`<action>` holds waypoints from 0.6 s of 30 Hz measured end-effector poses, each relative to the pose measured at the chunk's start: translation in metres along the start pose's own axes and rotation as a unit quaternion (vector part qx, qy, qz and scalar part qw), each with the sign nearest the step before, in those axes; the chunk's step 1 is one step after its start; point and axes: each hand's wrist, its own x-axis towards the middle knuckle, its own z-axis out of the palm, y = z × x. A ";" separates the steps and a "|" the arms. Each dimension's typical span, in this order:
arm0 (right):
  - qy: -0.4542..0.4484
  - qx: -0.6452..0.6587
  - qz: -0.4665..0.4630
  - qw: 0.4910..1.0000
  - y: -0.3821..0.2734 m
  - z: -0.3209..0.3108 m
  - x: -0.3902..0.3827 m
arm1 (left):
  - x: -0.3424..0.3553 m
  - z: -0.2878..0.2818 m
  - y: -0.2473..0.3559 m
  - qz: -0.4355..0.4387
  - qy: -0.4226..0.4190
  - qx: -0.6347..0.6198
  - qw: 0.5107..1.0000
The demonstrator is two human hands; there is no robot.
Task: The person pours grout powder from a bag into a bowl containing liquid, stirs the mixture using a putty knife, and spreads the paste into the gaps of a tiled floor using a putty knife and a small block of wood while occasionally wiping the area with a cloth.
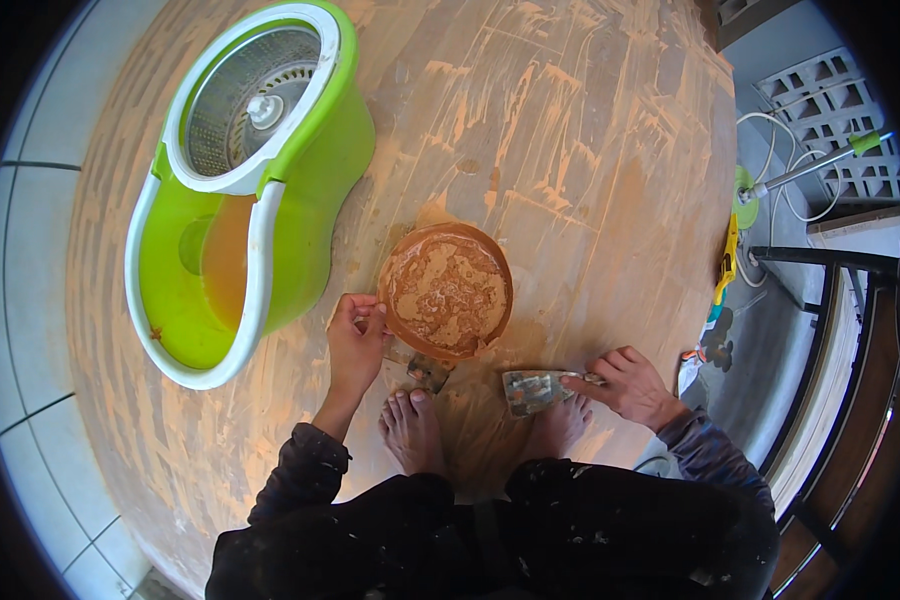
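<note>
My left hand [358, 338] has its fingers closed at the left rim of a round orange-brown bowl [444, 285] of mottled brown paste. My right hand [625, 385] grips a smeared metal putty knife [528, 393], held flat above my bare right foot [555, 432]. Below the bowl, near my left hand, lies another dirty blade [427, 373], just beyond my bare left foot [410, 430]. All this is on a wooden floor [590, 180] streaked with orange filler.
A green spin-mop bucket [335, 160] with orange water stands at upper left. White tiles [45, 230] border the left side. At right are a mop [820, 160], a yellow tool [727, 260], cables, a dark railing [845, 255] and a perforated block wall [810, 90].
</note>
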 end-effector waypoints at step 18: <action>0.252 0.079 0.831 0.489 0.002 0.134 -0.193 | -0.028 0.007 0.020 0.134 0.014 0.052 0.990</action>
